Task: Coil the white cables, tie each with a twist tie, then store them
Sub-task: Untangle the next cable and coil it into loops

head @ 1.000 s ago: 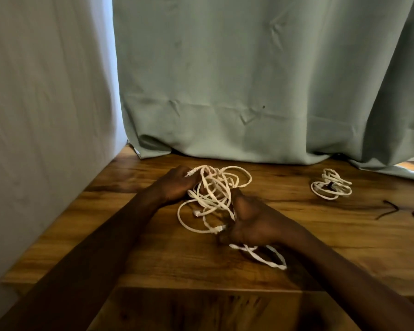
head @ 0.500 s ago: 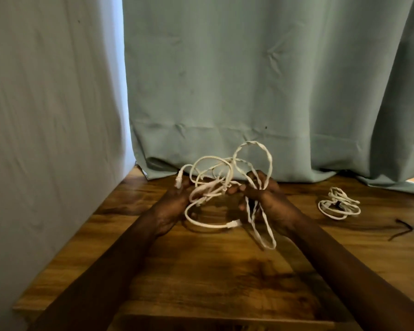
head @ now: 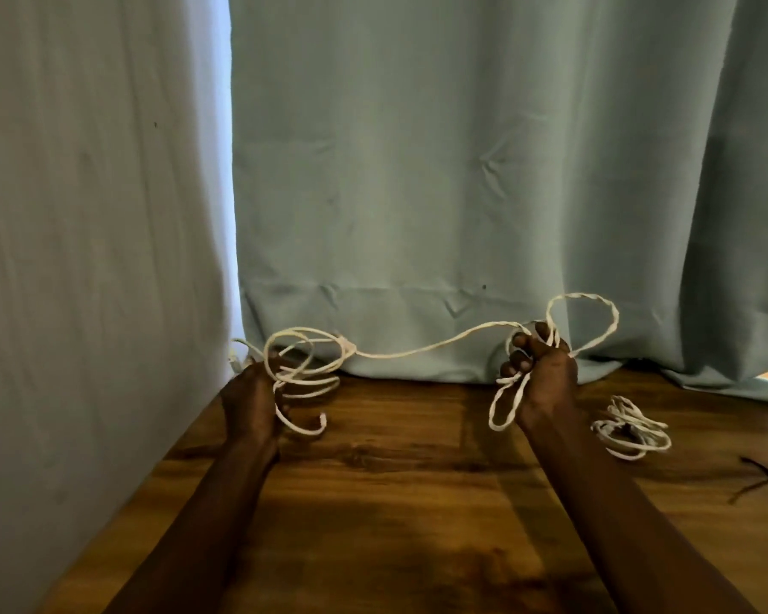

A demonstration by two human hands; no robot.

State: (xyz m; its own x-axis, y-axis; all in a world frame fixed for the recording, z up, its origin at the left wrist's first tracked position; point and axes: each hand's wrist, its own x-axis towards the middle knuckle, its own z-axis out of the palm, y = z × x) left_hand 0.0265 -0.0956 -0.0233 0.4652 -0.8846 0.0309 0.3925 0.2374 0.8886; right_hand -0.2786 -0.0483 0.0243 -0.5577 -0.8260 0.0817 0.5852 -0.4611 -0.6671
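Observation:
A long white cable point(head: 422, 347) is stretched in the air between my two hands above the wooden table point(head: 417, 502). My left hand point(head: 251, 401) grips a loose bunch of its loops at the left. My right hand point(head: 544, 374) is closed on the other end, with one loop standing above the fist and another hanging below it. A second white cable point(head: 630, 429), coiled and bundled, lies on the table to the right of my right forearm. A dark twist tie point(head: 754, 478) lies on the table at the far right.
A pale green curtain point(head: 462, 192) hangs along the back edge of the table. A light fabric wall point(head: 85, 259) closes off the left side. The table's front stretches toward me between my forearms.
My hands have lifted the tangled cable off the table and pulled apart, left hand going left and right hand going right, so a length of cable now spans between them.

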